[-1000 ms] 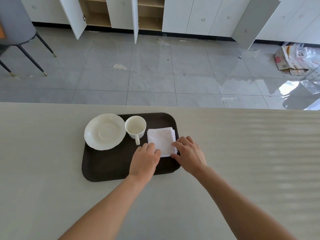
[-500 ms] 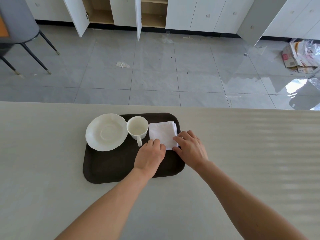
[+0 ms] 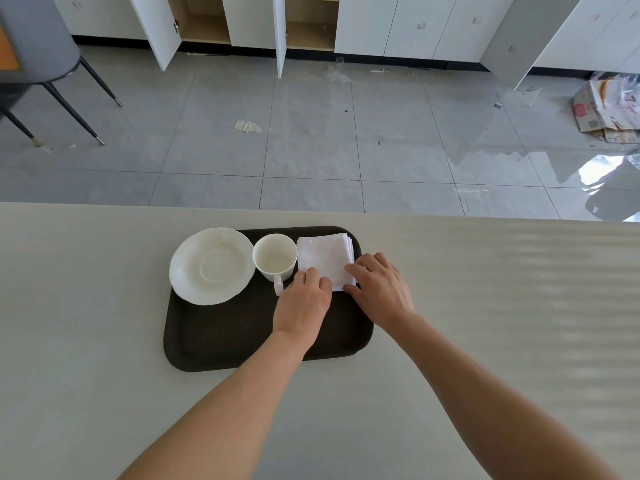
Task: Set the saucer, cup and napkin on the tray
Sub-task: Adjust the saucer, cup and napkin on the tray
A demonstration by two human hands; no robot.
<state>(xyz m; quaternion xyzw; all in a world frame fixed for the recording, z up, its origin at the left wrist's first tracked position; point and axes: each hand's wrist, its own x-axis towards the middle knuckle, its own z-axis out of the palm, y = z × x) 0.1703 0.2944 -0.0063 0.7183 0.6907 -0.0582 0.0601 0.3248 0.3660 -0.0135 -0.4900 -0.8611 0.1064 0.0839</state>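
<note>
A dark brown tray (image 3: 242,334) lies on the pale table. At its far left sits a white saucer (image 3: 211,265), overhanging the tray's left rim. A white cup (image 3: 274,257) stands upright beside it, handle pointing toward me. A folded white napkin (image 3: 323,255) lies flat in the far right corner of the tray. My left hand (image 3: 304,303) rests with its fingertips on the napkin's near left corner. My right hand (image 3: 381,289) presses its fingers on the napkin's near right corner, thumb at the edge. Both hands hide the napkin's near edge.
The table (image 3: 485,306) ends just beyond the tray, with grey floor tiles below. White cabinets (image 3: 311,26) with open doors line the far wall. A chair (image 3: 31,60) stands at the far left, and crumpled cardboard (image 3: 606,109) lies at the far right.
The napkin has slid a little farther toward the tray's back right corner under both hands, which followed it forward. Saucer and cup have not moved on the tray.
</note>
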